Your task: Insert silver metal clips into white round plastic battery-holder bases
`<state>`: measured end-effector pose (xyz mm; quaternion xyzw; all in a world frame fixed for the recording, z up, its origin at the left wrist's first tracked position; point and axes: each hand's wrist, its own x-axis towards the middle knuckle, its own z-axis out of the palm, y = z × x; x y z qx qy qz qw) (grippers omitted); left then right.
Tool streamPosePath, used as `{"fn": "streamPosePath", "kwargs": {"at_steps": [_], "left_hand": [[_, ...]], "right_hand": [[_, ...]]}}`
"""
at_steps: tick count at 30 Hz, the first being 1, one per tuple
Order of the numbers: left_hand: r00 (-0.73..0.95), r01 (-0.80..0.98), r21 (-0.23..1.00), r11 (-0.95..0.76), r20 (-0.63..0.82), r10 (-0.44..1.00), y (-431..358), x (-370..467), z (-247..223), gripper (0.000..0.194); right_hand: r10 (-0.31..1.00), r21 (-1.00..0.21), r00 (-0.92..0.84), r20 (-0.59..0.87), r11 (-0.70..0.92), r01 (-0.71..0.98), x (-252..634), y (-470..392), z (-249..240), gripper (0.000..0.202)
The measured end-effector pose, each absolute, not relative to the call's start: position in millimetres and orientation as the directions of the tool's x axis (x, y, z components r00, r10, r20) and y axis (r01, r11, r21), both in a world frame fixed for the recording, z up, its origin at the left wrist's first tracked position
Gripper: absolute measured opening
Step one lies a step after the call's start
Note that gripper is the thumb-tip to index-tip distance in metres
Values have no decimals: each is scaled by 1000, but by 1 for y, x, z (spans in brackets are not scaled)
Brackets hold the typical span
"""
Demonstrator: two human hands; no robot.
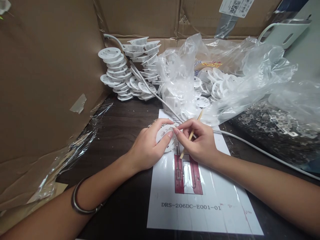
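My left hand is closed on a round white plastic disc with slots in it, thumb on its face. At the disc's upper right edge, the thumb and forefinger of my right hand are pinched together; whatever small part may be between them is hidden. A thin wooden stick lies held across the same right hand, slanting down to the left. Small metal pieces show just behind the disc. Beneath both hands is a printed sheet with a red drawing and lettering.
Stacks of white plastic discs stand at the back left. A clear plastic bag with more discs spreads behind my hands. Many metal clips lie in a bag at right. A grey cable crosses the dark table; a cardboard wall borders the left.
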<state>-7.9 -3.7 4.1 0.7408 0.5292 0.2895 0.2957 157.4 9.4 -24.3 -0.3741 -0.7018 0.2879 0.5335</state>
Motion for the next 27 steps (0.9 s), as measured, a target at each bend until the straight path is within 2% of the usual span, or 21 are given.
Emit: {"fn": "streamPosePath", "kwargs": {"at_steps": [3, 10, 13, 16, 22, 27], "left_hand": [[247, 624, 728, -283, 160, 956, -5, -7, 3, 32], [370, 708, 571, -416, 202, 907, -3, -11, 2, 29], [381, 708, 555, -436, 219, 898, -3, -12, 2, 25], [372, 682, 608, -406, 188, 909, -2, -11, 3, 24], [311, 531, 793, -298, 145, 939, -1, -12, 2, 22], [275, 404, 874, -271, 167, 947, 0, -13, 1, 20]], "right_hand": [[823, -790, -156, 546, 568, 231, 157, 10, -24, 11], [825, -794, -194, 531, 564, 224, 157, 10, -23, 10], [838, -806, -198, 509, 544, 233, 158, 11, -23, 11], [858, -830, -190, 477, 511, 223, 158, 12, -23, 12], [872, -871, -192, 451, 477, 117, 160, 12, -24, 12], [885, -900, -163, 436, 429, -77, 164, 12, -29, 16]]}}
